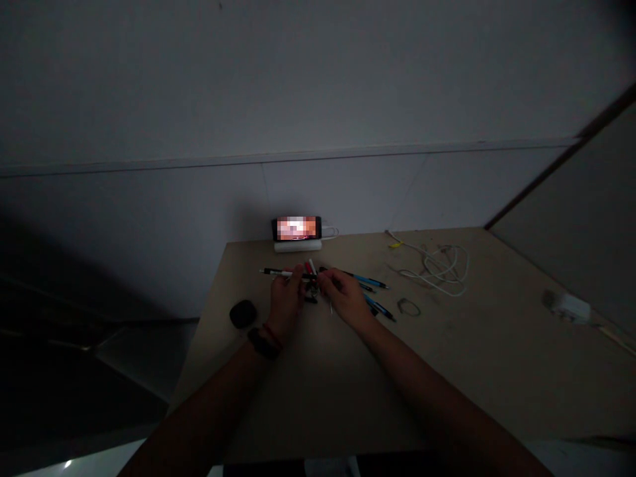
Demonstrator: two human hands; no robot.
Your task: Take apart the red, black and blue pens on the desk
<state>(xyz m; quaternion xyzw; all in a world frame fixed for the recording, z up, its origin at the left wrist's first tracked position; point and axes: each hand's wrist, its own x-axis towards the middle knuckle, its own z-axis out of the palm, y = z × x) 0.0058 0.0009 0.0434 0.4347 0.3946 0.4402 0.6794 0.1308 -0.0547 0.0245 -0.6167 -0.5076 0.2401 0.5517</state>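
Between the fingers of my left hand (pixel 287 301) is a black-and-white pen (pixel 272 271), lying nearly level with its tip to the left. My right hand (pixel 344 296) pinches at the pen's dark right end. A thin pale strip (pixel 331 308) shows just below the right fingers; whether that hand holds it is unclear. Under and between the hands lie small dark parts (pixel 311 299) and a red-and-white piece (pixel 310 266), partly hidden. Several blue-and-black pens (pixel 370 281) lie beside my right hand, partly covered by it.
A phone (pixel 298 228) with a lit screen leans at the wall on a white block (pixel 298 246). A dark rounded case (pixel 243 314) sits left. Rightward lie a coiled white cable (pixel 442 268), a small loop (pixel 409 307) and a white plug (pixel 571 308) on the dim table (pixel 318 397).
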